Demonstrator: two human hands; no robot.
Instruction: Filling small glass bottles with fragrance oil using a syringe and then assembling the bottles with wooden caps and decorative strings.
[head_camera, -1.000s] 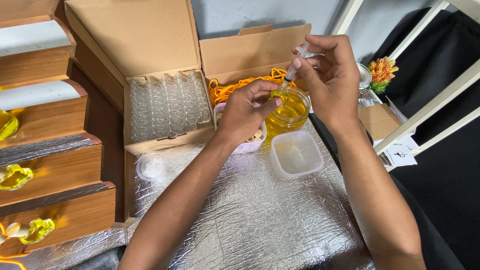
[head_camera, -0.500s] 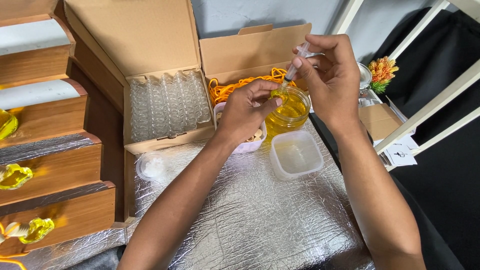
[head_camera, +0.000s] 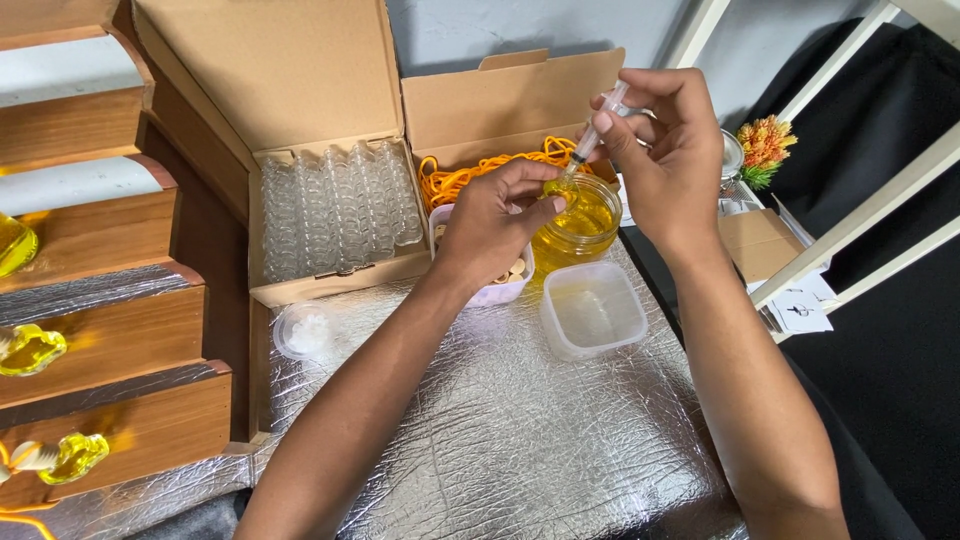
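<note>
My right hand holds a clear syringe tilted down to the left, thumb at its plunger end. The syringe tip meets a tiny glass bottle of yellow liquid, pinched in the fingers of my left hand. Both hands hover over a glass jar of yellow liquid. Just below the left hand sits a small white tub with pale stoppers. An empty square plastic container rests in front of the jar on the silver foil surface.
An open cardboard box of several empty small glass bottles lies to the left. Another box holds orange cord. A round lid lies on the foil. Wooden steps at left carry filled yellow bottles. A white rack frame stands right.
</note>
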